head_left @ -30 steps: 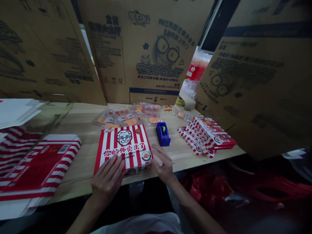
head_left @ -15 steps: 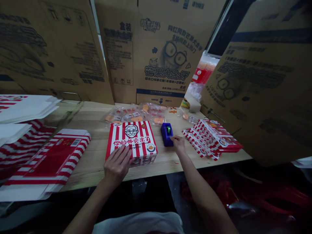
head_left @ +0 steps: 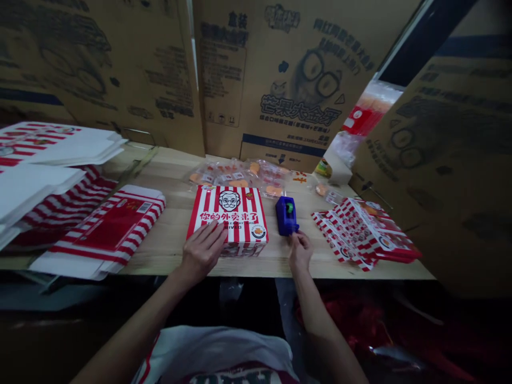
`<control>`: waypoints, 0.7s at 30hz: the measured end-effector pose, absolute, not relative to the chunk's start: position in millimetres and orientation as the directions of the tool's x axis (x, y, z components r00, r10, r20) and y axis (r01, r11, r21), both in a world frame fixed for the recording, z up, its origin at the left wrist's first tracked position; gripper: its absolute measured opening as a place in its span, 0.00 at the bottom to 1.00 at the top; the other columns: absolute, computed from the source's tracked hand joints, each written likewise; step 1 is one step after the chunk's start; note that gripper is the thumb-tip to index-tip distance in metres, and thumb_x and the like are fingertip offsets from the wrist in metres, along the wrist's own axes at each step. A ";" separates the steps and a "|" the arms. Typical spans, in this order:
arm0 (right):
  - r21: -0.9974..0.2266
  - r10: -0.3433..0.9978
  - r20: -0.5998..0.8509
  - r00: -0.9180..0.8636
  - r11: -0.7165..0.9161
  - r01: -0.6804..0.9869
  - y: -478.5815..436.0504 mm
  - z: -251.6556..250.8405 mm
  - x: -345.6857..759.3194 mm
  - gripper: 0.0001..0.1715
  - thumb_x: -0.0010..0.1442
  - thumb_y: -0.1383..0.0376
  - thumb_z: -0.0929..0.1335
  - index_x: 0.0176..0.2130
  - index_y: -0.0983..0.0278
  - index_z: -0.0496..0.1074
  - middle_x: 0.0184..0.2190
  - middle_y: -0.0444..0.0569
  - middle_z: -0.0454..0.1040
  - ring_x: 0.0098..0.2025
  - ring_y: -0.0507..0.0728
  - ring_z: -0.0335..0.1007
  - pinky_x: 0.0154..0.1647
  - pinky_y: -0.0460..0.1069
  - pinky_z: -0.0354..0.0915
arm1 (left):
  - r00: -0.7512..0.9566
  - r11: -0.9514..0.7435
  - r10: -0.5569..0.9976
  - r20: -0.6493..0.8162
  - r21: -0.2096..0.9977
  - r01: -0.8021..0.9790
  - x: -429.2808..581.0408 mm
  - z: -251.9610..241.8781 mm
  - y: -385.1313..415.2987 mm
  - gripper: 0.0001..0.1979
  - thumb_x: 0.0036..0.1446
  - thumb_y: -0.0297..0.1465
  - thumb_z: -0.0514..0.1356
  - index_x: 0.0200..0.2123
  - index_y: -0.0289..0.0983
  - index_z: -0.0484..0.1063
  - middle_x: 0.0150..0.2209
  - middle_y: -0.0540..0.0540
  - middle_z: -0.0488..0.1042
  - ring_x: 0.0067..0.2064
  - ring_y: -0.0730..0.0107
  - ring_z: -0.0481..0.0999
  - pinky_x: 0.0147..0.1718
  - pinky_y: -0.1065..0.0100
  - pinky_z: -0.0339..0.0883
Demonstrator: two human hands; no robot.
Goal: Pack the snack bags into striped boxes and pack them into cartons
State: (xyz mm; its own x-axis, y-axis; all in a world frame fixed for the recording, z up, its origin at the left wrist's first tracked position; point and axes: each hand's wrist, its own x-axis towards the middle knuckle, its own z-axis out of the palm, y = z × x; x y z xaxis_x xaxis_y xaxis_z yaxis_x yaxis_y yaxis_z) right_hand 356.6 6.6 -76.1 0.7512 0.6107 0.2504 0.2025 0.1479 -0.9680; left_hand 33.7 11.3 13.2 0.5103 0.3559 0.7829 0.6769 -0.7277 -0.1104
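A red-and-white striped box (head_left: pixel 234 213) with a cartoon face lies closed near the front edge of the wooden table (head_left: pixel 172 181). My left hand (head_left: pixel 202 250) rests flat on its near left corner, fingers spread. Just right of the box stands a small blue tape dispenser (head_left: pixel 286 215). My right hand (head_left: pixel 300 250) is at the dispenser's near end, fingers pinched together; what they hold is too small to make out.
Flat striped box blanks (head_left: pixel 104 229) and white stacks (head_left: pixel 36 181) fill the left side. Several clear snack packets (head_left: pixel 248 176) lie behind the box. A stack of striped sleeves (head_left: pixel 364 234) sits at the right. Large cardboard cartons (head_left: pixel 288 80) wall in the table.
My right hand left the box's right side, reached to the blue dispenser, then drew back a little toward me with fingers pinched. The left hand stayed on the box.
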 end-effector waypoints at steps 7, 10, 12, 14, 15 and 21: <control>-0.962 0.613 0.263 0.745 0.108 0.251 -3.1 -69.6 353.6 0.17 0.47 0.53 0.69 0.23 0.63 0.66 0.31 0.47 0.65 0.37 0.57 0.62 0.43 0.54 0.62 | 0.515 -0.729 0.365 0.776 -0.105 0.676 33.2 15.6 10.2 0.16 0.59 0.26 0.60 0.51 0.34 0.72 0.51 0.39 0.77 0.58 0.54 0.72 0.55 0.55 0.68; -0.960 0.690 0.269 0.672 0.136 0.245 -11.5 -29.0 347.2 0.17 0.53 0.51 0.66 0.27 0.62 0.66 0.29 0.45 0.65 0.34 0.56 0.63 0.39 0.53 0.65 | 0.506 -0.722 0.405 0.762 -0.073 0.688 35.1 15.1 6.5 0.15 0.62 0.26 0.57 0.52 0.37 0.71 0.51 0.41 0.77 0.57 0.55 0.73 0.62 0.45 0.56; -0.942 0.815 0.303 0.493 0.176 0.287 -14.2 15.5 334.9 0.16 0.55 0.52 0.67 0.30 0.62 0.68 0.31 0.46 0.68 0.35 0.56 0.66 0.39 0.52 0.66 | 0.473 -0.704 0.454 0.755 -0.020 0.710 37.1 14.1 3.1 0.15 0.62 0.26 0.56 0.52 0.38 0.71 0.51 0.42 0.77 0.56 0.53 0.73 0.64 0.36 0.41; -0.823 0.940 0.332 -0.081 0.331 0.463 -11.7 65.1 314.1 0.14 0.60 0.56 0.67 0.29 0.63 0.69 0.36 0.49 0.70 0.39 0.57 0.67 0.42 0.51 0.64 | 0.435 -0.688 0.500 0.749 0.039 0.724 38.9 12.5 0.2 0.15 0.62 0.26 0.56 0.52 0.38 0.71 0.52 0.41 0.77 0.57 0.51 0.72 0.63 0.32 0.33; -0.737 0.890 0.295 -0.348 0.444 0.509 -8.5 87.9 301.1 0.13 0.62 0.58 0.66 0.29 0.63 0.69 0.35 0.49 0.70 0.40 0.56 0.67 0.43 0.51 0.63 | 0.421 -0.683 0.516 0.746 0.062 0.727 39.6 11.6 -0.9 0.15 0.62 0.26 0.56 0.52 0.39 0.71 0.52 0.41 0.76 0.57 0.50 0.72 0.63 0.31 0.32; -0.239 0.416 -0.087 -0.905 0.874 0.424 19.8 139.0 226.5 0.08 0.62 0.67 0.67 0.31 0.65 0.72 0.36 0.51 0.69 0.39 0.57 0.64 0.42 0.51 0.60 | 0.394 -0.673 0.500 0.771 0.059 0.738 41.9 9.8 -3.5 0.13 0.63 0.27 0.55 0.50 0.36 0.72 0.51 0.41 0.77 0.56 0.51 0.73 0.64 0.34 0.38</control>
State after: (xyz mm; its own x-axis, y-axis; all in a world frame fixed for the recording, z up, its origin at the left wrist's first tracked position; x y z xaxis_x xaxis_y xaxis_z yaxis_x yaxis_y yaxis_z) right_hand 226.5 19.8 139.0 -0.9053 0.4157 -0.0870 0.4241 0.8736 -0.2386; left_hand 41.9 -3.5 9.8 0.3939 0.4997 0.7715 0.7377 -0.6726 0.0590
